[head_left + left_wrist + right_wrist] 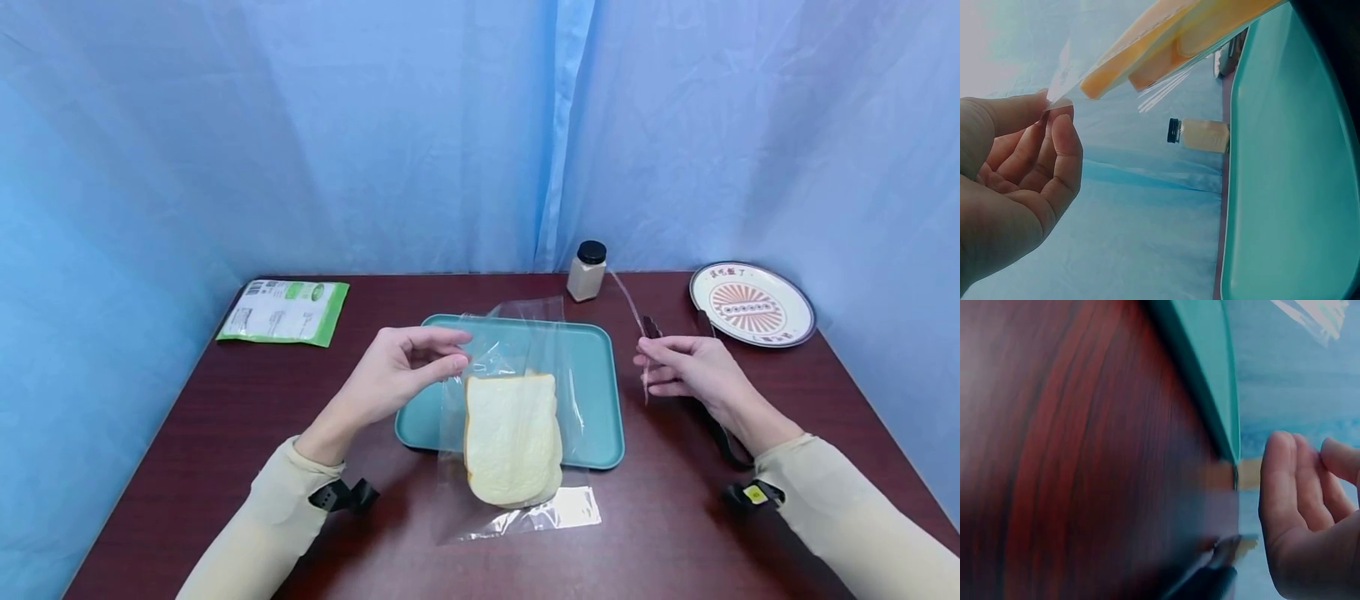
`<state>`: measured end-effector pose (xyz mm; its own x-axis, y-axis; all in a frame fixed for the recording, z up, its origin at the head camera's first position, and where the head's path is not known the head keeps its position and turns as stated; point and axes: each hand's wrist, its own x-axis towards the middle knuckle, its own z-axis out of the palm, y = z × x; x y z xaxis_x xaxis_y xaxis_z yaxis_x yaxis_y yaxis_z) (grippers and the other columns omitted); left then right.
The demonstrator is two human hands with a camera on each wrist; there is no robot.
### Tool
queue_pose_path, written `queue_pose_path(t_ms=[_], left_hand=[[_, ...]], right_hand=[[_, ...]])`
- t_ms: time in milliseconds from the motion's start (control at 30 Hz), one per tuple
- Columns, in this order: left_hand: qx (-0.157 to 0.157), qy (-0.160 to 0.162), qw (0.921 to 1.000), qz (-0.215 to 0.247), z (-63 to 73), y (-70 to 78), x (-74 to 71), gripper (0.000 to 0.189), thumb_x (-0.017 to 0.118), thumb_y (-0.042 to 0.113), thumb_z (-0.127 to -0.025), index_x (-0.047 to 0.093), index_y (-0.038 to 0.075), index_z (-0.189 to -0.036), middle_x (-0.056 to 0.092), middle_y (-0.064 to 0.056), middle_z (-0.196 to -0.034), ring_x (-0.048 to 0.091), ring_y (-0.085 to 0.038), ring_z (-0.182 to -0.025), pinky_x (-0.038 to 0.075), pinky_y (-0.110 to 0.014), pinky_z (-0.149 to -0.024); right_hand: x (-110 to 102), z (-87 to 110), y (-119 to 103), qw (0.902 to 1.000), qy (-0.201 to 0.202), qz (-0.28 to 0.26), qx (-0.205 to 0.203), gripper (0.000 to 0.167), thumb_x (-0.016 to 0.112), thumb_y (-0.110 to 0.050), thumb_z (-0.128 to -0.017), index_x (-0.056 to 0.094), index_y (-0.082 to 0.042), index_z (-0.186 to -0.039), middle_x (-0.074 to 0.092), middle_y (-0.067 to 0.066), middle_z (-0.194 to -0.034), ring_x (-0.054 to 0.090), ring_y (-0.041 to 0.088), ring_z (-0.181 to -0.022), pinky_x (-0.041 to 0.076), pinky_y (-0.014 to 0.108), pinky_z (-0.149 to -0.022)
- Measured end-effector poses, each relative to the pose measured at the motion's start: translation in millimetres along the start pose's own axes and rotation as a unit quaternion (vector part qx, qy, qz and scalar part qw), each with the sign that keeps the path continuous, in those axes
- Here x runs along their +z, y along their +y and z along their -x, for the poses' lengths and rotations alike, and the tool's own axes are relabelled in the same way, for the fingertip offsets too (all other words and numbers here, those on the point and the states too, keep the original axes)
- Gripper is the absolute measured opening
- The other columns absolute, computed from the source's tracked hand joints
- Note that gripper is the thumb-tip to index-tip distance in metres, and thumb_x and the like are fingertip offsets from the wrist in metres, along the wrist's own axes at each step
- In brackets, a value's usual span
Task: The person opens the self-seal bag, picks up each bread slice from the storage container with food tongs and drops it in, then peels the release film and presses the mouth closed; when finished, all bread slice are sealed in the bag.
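Note:
A clear plastic bag (543, 337) with slices of white bread (513, 442) in it hangs above the front of a teal tray (598, 367). My left hand (397, 371) pinches the bag's upper left edge between thumb and fingertips, as the left wrist view shows. To the right of the tray, my right hand (701, 372) pinches a thin see-through strip (628, 298) between thumb and fingers. The strip trails up and away from the fingertips, apart from the bag. In the right wrist view the strip is hard to make out.
A jar with a black lid (587, 271) stands behind the tray. At the back right lies a patterned plate (752, 304), and a green and white packet (285, 311) is at the back left. Dark objects (651, 327), partly hidden, lie by the right hand. Blue curtains (420, 142) surround the table.

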<state>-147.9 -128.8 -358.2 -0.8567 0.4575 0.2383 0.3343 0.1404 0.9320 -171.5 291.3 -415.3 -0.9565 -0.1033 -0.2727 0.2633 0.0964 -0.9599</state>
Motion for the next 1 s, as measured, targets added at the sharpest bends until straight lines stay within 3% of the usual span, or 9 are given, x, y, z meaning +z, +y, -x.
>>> queue_pose_path(t_ms=[100, 200, 300, 733, 1000], left_hand=[[-0.002, -0.001, 1.0, -0.001, 1.0, 0.2, 0.1, 0.03, 0.074, 0.004, -0.093, 0.071, 0.0, -0.123, 0.075, -0.015, -0.099, 0.072, -0.029, -0.086, 0.059, -0.035, -0.077], [0.002, -0.001, 1.0, -0.001, 1.5, 0.9, 0.4, 0.031, 0.074, 0.003, -0.093, 0.071, -0.001, -0.123, 0.075, -0.014, -0.098, 0.073, -0.025, -0.086, 0.059, -0.034, -0.077], [0.008, 0.0, 1.0, 0.0, 1.0, 2.1, 0.7, 0.031, 0.074, 0.002, -0.092, 0.071, -0.002, -0.123, 0.075, -0.017, -0.099, 0.073, -0.022, -0.085, 0.059, -0.033, -0.077], [0.013, -0.001, 0.9999, -0.002, -0.2, 2.7, 2.3, 0.03, 0.074, 0.004, -0.093, 0.071, -0.002, -0.122, 0.074, -0.021, -0.1, 0.072, -0.021, -0.085, 0.059, -0.033, -0.076], [0.014, -0.006, 0.9998, -0.01, -0.8, 2.4, 1.3, 0.03, 0.074, 0.004, -0.093, 0.071, 0.0, -0.122, 0.074, -0.02, -0.1, 0.072, -0.02, -0.085, 0.059, -0.033, -0.076]], right_hand=[[-2, -1.2, 2, 0.9965, -0.007, 0.083, 0.006, 0.032, 0.071, -0.034, -0.097, 0.075, -0.005, -0.111, 0.073, 0.003, -0.086, 0.068, 0.013, -0.068, 0.061, 0.035, -0.064], [-2, -2.6, 4, 0.9911, -0.018, 0.131, 0.016, 0.047, 0.071, -0.031, -0.097, 0.065, 0.009, -0.123, 0.068, 0.006, -0.086, 0.065, 0.015, -0.065, 0.061, 0.037, -0.063], [-2, -5.0, 5, 0.99, -0.03, 0.135, 0.025, 0.048, 0.071, -0.025, -0.098, 0.06, 0.012, -0.126, 0.068, 0.009, -0.09, 0.067, 0.016, -0.067, 0.061, 0.038, -0.065], [-4, -15.2, 5, 0.9869, -0.045, 0.13, 0.084, 0.037, 0.067, -0.024, -0.1, 0.056, 0.009, -0.114, 0.074, 0.013, -0.087, 0.072, 0.018, -0.071, 0.061, 0.039, -0.068], [-5, -17.6, 8, 0.9783, -0.066, 0.168, 0.101, 0.041, 0.064, -0.028, -0.102, 0.056, 0.009, -0.116, 0.072, 0.011, -0.084, 0.071, 0.019, -0.069, 0.061, 0.039, -0.065]])
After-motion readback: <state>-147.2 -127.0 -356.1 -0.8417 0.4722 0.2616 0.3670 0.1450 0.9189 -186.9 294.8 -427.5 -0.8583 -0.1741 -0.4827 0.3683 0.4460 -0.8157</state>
